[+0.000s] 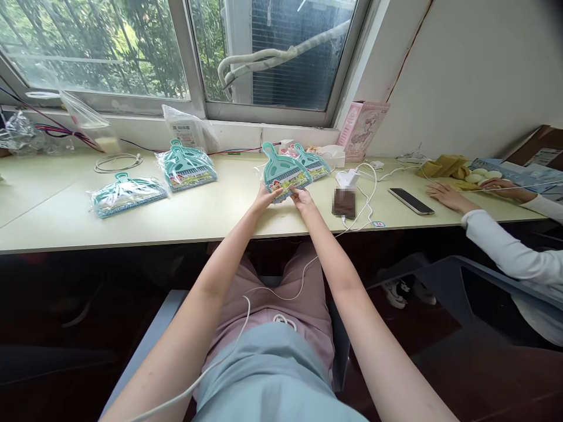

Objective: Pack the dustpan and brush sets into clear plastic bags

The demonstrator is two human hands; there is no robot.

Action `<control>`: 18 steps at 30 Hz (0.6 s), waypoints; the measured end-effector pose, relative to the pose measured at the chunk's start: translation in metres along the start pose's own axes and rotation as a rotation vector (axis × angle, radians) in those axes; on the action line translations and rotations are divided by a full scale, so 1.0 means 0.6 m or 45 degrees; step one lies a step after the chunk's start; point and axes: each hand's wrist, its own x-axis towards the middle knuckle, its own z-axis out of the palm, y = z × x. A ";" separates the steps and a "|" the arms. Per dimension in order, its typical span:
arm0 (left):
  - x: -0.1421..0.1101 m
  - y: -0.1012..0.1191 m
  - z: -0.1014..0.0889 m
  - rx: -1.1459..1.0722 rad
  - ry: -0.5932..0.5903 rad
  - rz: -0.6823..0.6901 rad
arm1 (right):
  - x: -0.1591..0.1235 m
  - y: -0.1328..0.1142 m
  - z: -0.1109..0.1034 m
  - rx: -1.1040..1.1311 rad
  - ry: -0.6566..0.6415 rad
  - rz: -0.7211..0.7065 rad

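Between my two hands is a teal mini dustpan set [280,164] in clear plastic wrapping, with a printed label and a bristly lower edge. My left hand [265,197] grips its lower left corner, thumb on the front. At the lower right, my right hand [301,198] pinches the edge near the label. The set is tilted up above the table's front, handle pointing to the window. Just behind it lies a similar wrapped dustpan set [315,164], partly hidden. Further left rest another wrapped set [127,194] and a small pile of wrapped sets [188,167].
On my right lie a brown blurred object [343,203] with a white charger [347,177] and cables, and a phone [410,201]. A pink box [361,130] stands by the wall. Another person's hand [453,198] rests on the table [211,220]. A cable crosses my lap.
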 end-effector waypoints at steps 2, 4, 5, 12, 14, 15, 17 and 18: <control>-0.001 0.001 0.000 0.034 -0.002 -0.002 | -0.002 -0.001 0.000 0.008 0.008 0.015; -0.002 0.004 0.000 0.035 0.008 -0.014 | -0.004 -0.002 0.001 0.015 0.001 0.024; -0.003 0.005 0.001 0.026 0.015 -0.032 | -0.005 -0.002 0.001 0.014 -0.007 0.026; -0.002 0.015 0.002 -0.026 0.077 -0.103 | -0.009 -0.004 -0.002 -0.028 -0.081 0.043; -0.002 0.017 0.002 -0.030 0.066 -0.110 | -0.009 -0.004 -0.003 -0.044 -0.094 0.040; -0.003 0.018 0.002 -0.029 0.058 -0.118 | -0.009 -0.004 -0.004 -0.051 -0.095 0.037; -0.003 0.018 0.002 -0.021 0.049 -0.125 | -0.009 -0.004 -0.005 -0.061 -0.090 0.034; -0.003 0.018 0.002 -0.016 0.051 -0.123 | -0.009 -0.003 -0.005 -0.062 -0.087 0.034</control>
